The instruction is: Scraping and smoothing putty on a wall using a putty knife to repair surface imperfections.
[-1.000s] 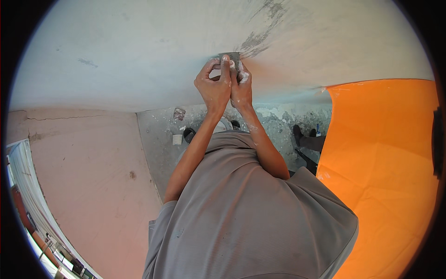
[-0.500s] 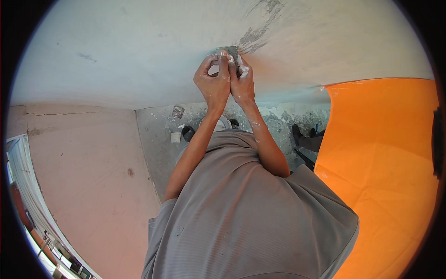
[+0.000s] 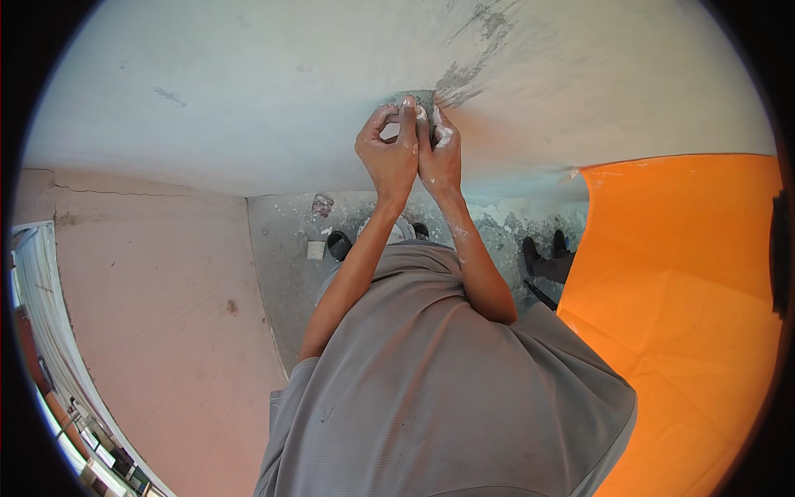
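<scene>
Both of my hands are raised close together against the pale wall [image 3: 273, 124]. They press a small, flat grey-green piece that looks like sandpaper [image 3: 426, 97] to its surface. My left hand [image 3: 391, 161] is closed on the piece's left side, thumb against it and the fingers curled to form a loop. White dust or filler coats the thumb and fingers of my right hand [image 3: 440, 157], closed on the right side. The underside of the piece is hidden. Just above and to the right, a rough dark patch [image 3: 460, 76] streaks the wall.
An orange sheet [image 3: 671, 248] hangs on the right, beside another person's dark shoes [image 3: 542, 261]. To the left is a pinkish wall [image 3: 157, 265] with a window frame [image 3: 50, 290]. A small white block [image 3: 315, 250] lies on the paint-spattered floor [image 3: 281, 273].
Both hands and the grey-green piece appear slightly lower and further right in the picture, while the whole view has also shifted a little. The grip looks the same.
</scene>
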Demonstrator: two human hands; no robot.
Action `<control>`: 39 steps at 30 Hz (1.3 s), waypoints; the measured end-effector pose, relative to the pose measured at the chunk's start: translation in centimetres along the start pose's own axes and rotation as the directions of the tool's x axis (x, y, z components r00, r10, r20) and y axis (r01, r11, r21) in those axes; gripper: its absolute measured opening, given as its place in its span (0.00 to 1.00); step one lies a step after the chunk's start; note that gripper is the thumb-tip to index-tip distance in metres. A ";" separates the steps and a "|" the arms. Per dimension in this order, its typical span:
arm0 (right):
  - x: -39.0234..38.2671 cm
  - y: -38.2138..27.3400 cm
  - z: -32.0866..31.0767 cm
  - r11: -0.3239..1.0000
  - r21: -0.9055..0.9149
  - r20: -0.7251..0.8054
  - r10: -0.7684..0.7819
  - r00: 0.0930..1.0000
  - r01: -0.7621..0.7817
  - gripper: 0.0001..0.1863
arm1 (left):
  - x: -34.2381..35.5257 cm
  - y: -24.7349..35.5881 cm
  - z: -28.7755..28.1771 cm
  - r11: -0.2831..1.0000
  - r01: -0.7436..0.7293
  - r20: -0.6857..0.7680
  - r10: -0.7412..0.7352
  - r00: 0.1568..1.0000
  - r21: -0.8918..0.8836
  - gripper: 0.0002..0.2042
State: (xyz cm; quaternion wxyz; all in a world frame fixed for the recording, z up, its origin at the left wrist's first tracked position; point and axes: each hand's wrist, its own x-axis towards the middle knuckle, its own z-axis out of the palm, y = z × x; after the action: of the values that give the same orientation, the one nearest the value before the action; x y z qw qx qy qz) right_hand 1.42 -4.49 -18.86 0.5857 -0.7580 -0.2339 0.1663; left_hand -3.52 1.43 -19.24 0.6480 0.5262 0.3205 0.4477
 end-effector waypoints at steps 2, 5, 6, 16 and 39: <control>1.0 -0.6 0.0 0.990 0.035 -0.024 -0.138 0.990 0.138 0.16 | 0.9 0.5 0.5 0.997 0.041 0.030 -0.039 0.999 -0.071 0.11; 0.3 1.3 0.0 0.994 -0.012 -0.032 -0.111 0.993 0.111 0.17 | 0.1 -0.6 0.5 0.999 0.023 -0.026 -0.022 0.999 0.044 0.11; 0.4 1.4 -0.2 0.993 -0.017 -0.036 -0.118 0.992 0.117 0.17 | 0.2 -1.0 0.6 0.999 0.021 -0.034 -0.020 0.999 0.042 0.11; 0.9 -1.3 -1.0 0.988 -0.071 0.017 -0.137 0.990 0.137 0.16 | 0.2 0.5 1.0 0.996 0.020 -0.028 -0.022 0.999 -0.084 0.12; 0.3 -1.8 -1.0 0.977 -0.097 -0.038 -0.193 0.980 0.189 0.16 | -0.3 0.7 1.3 0.987 -0.003 -0.036 -0.002 0.999 -0.158 0.11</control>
State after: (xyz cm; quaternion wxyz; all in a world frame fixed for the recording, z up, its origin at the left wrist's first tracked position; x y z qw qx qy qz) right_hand 1.97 -4.78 -16.85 0.5685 -0.7621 -0.2993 0.0804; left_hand -2.69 0.64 -18.24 0.6817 0.4653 0.2955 0.4811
